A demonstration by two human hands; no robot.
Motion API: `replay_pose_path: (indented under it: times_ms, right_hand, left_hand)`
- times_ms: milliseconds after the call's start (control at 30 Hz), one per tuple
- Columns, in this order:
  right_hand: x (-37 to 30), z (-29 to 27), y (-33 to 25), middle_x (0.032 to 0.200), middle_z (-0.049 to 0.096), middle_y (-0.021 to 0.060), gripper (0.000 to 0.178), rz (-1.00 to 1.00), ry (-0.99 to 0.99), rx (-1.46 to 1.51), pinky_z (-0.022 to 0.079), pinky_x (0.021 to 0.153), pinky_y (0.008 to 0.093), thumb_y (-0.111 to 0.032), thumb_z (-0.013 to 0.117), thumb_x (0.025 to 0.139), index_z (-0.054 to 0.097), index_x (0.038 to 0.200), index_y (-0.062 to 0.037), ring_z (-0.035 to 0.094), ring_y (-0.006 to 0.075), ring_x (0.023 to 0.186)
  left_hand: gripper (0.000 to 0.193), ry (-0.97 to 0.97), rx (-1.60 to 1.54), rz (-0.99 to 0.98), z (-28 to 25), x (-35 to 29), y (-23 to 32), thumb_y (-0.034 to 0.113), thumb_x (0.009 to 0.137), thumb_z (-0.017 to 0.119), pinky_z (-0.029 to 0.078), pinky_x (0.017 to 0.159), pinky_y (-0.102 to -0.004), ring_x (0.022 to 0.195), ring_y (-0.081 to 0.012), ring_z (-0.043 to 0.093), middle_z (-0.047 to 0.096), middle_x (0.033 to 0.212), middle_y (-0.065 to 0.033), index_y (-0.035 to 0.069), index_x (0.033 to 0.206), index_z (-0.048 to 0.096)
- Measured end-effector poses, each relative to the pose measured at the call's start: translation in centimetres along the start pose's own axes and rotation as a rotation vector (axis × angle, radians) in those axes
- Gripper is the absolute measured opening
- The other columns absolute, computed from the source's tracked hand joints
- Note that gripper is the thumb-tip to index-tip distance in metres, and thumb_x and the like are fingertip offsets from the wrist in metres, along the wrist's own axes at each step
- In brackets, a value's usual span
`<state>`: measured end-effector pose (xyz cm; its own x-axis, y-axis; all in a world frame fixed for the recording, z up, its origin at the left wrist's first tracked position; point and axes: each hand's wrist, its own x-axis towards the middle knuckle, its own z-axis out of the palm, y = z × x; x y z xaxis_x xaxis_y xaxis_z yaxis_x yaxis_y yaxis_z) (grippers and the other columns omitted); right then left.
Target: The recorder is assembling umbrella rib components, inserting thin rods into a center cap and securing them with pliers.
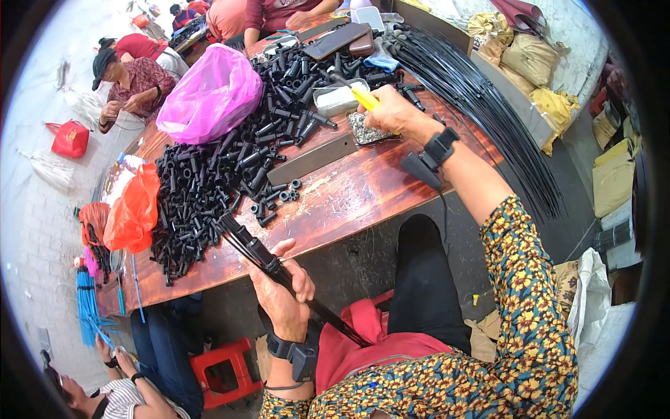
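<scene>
- Left hand [283, 288]: fingers wrapped around a bundle of thin black rods [324, 313], held in front of the body just off the near edge of the worktop [349, 202]
- That bundle runs on a slant, upper ends fanning out a bit by the near side of the black fittings, lower end down at the red apron [412, 355] on the lap
- Right hand [399, 115]: fingers closed on a yellow-handled tool [365, 98], which points up and left; its tip is kinda hard to make out
- Right under that hand there's a small tray of tiny pale bits [363, 128], with a white tub [335, 101] just beside it
- Big messy heap of black tubular fittings [202, 181] covers the left and back of the worktop, and a flat metal bar [314, 159] lies along its near side
- Pink plastic bag [209, 94] sits on the heap, orange plastic bag [134, 209] at the left edge
- Loads more long black rods [481, 98] spread along the right side, sticking out past the edge
- Red plastic stool [227, 373] down on the floor, lower left, near a co-worker in a striped top [129, 398]
</scene>
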<state>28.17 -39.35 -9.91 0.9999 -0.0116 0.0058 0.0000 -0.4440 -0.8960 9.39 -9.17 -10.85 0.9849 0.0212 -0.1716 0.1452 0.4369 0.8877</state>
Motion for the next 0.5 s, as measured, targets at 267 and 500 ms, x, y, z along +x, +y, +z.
replay_pose_path:
  times_ms: [267, 500]
  right_hand:
    - [-9.3, 3.7, -4.9, 0.073, 0.061, 0.005, 0.032, -0.033, -0.232, 0.737, 0.049, 0.052, 0.0258, -0.005, 0.073, 0.075, 0.062, 0.103, 0.0023, 0.058, 0.0118, 0.058]
    - [-16.3, 10.2, -7.9, 0.083, 0.065, 0.0055, 0.032, -0.081, -0.35, 0.957, 0.051, 0.059, 0.0242, -0.008, 0.073, 0.08, 0.062, 0.108, 0.0027, 0.06, 0.0112, 0.065]
  left_hand:
    - [0.085, -0.039, -0.017, 0.023, -0.3, -0.7, 0.6, 0.07, 0.095, 0.019, 0.029, 0.037, -0.0253, 0.036, -0.0099, 0.03, 0.036, 0.048, 0.0, -0.004, 0.12, 0.055]
    - [0.071, -0.118, 0.068, 0.158, -0.8, -2.7, 0.8, 0.058, 0.095, 0.045, 0.03, 0.038, -0.0233, 0.039, -0.0069, 0.033, 0.039, 0.054, 0.003, -0.003, 0.13, 0.048]
